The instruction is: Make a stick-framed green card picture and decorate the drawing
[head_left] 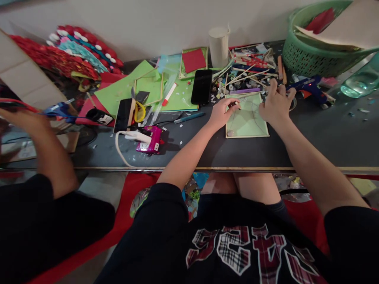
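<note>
A pale green card point(247, 124) framed with thin sticks lies on the dark table in front of me. Thin curved lines run over its surface, and a small greyish piece sits at its lower left corner. Over the card's upper left, my left hand point(221, 113) is closed in a pinch; a tiny pale bit shows at the fingertips, too small to name. My right hand point(276, 103) rests at the card's right edge with its fingers apart and bent, holding nothing that I can see. A ring-shaped roll point(293, 103) is partly hidden behind it.
Behind the card lie loose sticks point(251, 75), pebbles and a purple stick point(244, 90). A blue glue gun point(314, 88) and green basket point(314, 55) stand right. Left are a black phone point(201, 86), a pink power adapter point(150, 140) and a co-worker's arm point(49, 146).
</note>
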Action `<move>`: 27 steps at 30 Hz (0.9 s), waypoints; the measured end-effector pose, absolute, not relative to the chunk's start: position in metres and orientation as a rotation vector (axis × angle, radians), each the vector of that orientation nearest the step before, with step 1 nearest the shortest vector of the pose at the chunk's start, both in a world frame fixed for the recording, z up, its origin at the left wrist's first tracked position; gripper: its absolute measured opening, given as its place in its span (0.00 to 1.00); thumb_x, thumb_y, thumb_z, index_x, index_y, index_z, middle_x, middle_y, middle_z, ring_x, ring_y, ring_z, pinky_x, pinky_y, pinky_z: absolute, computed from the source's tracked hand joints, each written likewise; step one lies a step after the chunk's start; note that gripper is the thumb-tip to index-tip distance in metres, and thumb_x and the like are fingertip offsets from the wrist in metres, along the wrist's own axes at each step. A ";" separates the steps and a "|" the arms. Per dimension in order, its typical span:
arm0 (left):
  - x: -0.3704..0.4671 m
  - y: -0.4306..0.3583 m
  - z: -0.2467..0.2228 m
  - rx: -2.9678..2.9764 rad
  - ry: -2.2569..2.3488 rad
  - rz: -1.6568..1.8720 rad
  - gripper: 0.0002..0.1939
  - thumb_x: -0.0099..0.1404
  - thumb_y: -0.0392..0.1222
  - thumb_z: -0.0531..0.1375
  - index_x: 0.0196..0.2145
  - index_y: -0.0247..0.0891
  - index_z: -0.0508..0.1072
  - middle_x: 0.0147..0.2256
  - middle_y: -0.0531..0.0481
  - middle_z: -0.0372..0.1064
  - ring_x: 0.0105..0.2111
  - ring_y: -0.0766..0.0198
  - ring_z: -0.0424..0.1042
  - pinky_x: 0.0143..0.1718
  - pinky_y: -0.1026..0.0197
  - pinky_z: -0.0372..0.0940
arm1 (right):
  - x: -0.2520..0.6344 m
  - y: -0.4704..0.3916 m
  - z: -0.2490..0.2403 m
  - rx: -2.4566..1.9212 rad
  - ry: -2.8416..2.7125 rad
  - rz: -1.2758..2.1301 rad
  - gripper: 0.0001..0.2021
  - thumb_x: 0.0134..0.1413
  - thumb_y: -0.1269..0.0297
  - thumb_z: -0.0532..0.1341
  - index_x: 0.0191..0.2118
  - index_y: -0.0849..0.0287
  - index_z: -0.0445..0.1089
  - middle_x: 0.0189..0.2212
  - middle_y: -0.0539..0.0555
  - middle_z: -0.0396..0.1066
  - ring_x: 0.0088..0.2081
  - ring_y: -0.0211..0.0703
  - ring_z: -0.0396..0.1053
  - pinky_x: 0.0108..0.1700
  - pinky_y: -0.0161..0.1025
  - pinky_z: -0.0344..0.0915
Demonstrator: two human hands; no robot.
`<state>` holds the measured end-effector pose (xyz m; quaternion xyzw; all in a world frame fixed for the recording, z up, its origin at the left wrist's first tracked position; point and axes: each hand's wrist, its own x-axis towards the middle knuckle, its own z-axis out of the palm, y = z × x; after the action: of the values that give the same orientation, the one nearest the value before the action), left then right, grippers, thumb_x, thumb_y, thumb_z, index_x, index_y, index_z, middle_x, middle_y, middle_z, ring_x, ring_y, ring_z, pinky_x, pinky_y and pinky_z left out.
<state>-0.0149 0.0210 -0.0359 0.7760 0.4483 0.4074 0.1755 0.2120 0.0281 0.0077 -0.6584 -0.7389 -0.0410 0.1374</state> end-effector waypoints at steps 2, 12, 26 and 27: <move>-0.015 0.021 -0.037 2.202 1.275 1.160 0.22 0.78 0.58 0.55 0.49 0.39 0.79 0.46 0.42 0.80 0.43 0.57 0.78 0.47 0.58 0.71 | 0.207 0.025 0.007 -1.897 -2.142 -0.156 0.35 0.60 0.66 0.54 0.71 0.66 0.48 0.56 0.70 0.73 0.62 0.67 0.63 0.64 0.68 0.49; -0.014 0.025 -0.039 2.190 1.226 1.165 0.24 0.78 0.60 0.54 0.50 0.38 0.79 0.45 0.41 0.80 0.44 0.57 0.78 0.48 0.58 0.70 | 0.212 0.020 0.014 -1.882 -2.071 -0.075 0.34 0.57 0.70 0.55 0.70 0.66 0.50 0.61 0.69 0.72 0.65 0.63 0.62 0.69 0.66 0.42; -0.015 0.027 -0.041 2.143 1.181 1.244 0.28 0.77 0.65 0.52 0.48 0.39 0.79 0.47 0.40 0.80 0.42 0.58 0.78 0.46 0.58 0.70 | 0.223 0.028 0.013 -1.838 -1.702 -0.073 0.26 0.55 0.74 0.59 0.61 0.61 0.60 0.45 0.56 0.82 0.57 0.54 0.70 0.66 0.54 0.45; -0.015 0.027 -0.041 2.140 1.186 1.241 0.28 0.77 0.65 0.52 0.48 0.39 0.79 0.47 0.40 0.80 0.42 0.58 0.78 0.46 0.58 0.70 | 0.223 0.027 0.014 -1.854 -1.690 -0.081 0.25 0.55 0.73 0.60 0.60 0.61 0.61 0.45 0.56 0.82 0.56 0.54 0.70 0.65 0.54 0.45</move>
<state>-0.0150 0.0266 -0.0411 0.7646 0.4239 0.4435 0.1978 0.2229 0.0273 0.0138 -0.7020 -0.6401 -0.0306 0.3106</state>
